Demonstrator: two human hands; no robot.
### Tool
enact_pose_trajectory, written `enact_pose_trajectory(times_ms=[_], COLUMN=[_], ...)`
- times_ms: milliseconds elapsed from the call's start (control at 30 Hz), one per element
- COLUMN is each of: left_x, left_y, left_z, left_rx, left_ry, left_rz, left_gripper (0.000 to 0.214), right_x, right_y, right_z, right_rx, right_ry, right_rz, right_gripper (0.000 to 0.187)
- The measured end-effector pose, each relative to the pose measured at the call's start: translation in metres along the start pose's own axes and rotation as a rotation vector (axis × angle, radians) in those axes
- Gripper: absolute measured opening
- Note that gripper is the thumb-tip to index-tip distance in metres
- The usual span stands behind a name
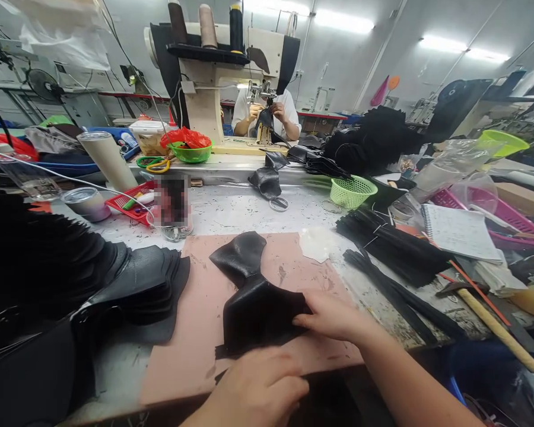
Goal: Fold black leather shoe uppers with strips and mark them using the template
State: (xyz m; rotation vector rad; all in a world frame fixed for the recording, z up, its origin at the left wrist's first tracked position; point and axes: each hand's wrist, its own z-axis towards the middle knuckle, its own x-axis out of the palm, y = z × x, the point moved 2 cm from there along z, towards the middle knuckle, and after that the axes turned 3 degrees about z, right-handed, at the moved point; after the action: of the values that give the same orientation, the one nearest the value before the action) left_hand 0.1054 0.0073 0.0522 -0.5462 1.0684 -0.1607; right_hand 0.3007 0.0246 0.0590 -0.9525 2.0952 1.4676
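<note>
A black leather piece (258,314) with a narrow waist and curved edges lies on the pink work mat (178,379) in front of me. My right hand (327,317) pinches its right edge, thumb in front and fingers behind. My left hand (258,385) is curled, slightly blurred, just in front of the piece's lower edge; whatever its fingers hold is hidden. A dark strip shows at the piece's lower left corner, beside that hand. To the left rises a tall stack of black leather pieces (129,279).
Black strips (396,296), a hammer (498,326) and a notebook (460,231) lie at right. A green basket (353,191), a red tray (133,204) and yellow-handled scissors (158,165) stand farther back. Beyond, a person (289,110) works at a sewing machine (200,89).
</note>
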Motion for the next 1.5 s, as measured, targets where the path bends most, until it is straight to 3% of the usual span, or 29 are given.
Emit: enact_pose_trajectory(times_ms=[100, 200, 267, 367, 467, 567, 733, 800, 867, 933, 1067, 1133, 1300, 1500], left_x=[0.005, 0.013, 0.017, 0.019, 0.020, 0.019, 0.016, 0.016, 0.017, 0.020, 0.024, 0.026, 0.026, 0.025], left_y=[0.007, 0.017, 0.022, 0.024, 0.021, 0.017, 0.011, 0.011, 0.010, 0.009, 0.009, 0.010, 0.011, 0.010], left_z=[0.012, 0.009, 0.004, -0.001, -0.001, 0.002, 0.002, 0.002, 0.003, 0.004, 0.005, 0.004, 0.003, 0.003], left_rx=[0.082, 0.149, 0.175, 0.180, 0.171, 0.145, 0.164, 0.124, 0.058, 0.016, -0.012, -0.020, -0.006, 0.002], left_ry=[0.067, 0.061, 0.044, 0.047, 0.038, -0.043, -0.112, -0.125, -0.104, -0.062, -0.026, -0.033, -0.100, -0.108], left_rz=[0.430, 0.594, 0.630, 0.652, 0.655, 0.641, 0.649, 0.643, 0.634, 0.629, 0.627, 0.631, 0.647, 0.656], left_gripper=[0.028, 0.035, 0.035, 0.032, 0.030, 0.021, 0.024, 0.023, 0.025, 0.027, 0.020, 0.018, 0.032, 0.035], right_x=[-0.010, -0.026, -0.029, -0.029, -0.030, -0.037, -0.047, -0.043, -0.032, -0.014, 0.026, 0.039, 0.051, 0.057], right_y=[-0.026, -0.074, -0.101, -0.118, -0.117, -0.116, -0.107, -0.091, -0.069, -0.046, -0.015, -0.008, -0.005, -0.007], right_z=[-0.007, -0.026, -0.039, -0.048, -0.048, -0.048, -0.066, -0.075, -0.080, -0.077, -0.061, -0.053, -0.036, -0.029], right_rx=[0.066, 0.329, 0.438, 0.445, 0.424, 0.424, 0.382, 0.232, -0.029, -0.225, -0.285, -0.338, -0.435, -0.446], right_ry=[-0.186, -0.527, -0.596, -0.591, -0.579, -0.607, -0.866, -1.049, -1.156, -1.068, -0.730, -0.628, -0.582, -0.596], right_rz=[0.028, -0.130, -0.183, -0.161, -0.103, -0.034, 0.093, 0.246, 0.464, 0.597, 0.637, 0.589, 0.338, 0.281], right_gripper=[0.019, 0.023, 0.023, 0.020, 0.020, 0.020, 0.010, 0.022, 0.032, 0.034, 0.021, 0.018, 0.015, 0.015])
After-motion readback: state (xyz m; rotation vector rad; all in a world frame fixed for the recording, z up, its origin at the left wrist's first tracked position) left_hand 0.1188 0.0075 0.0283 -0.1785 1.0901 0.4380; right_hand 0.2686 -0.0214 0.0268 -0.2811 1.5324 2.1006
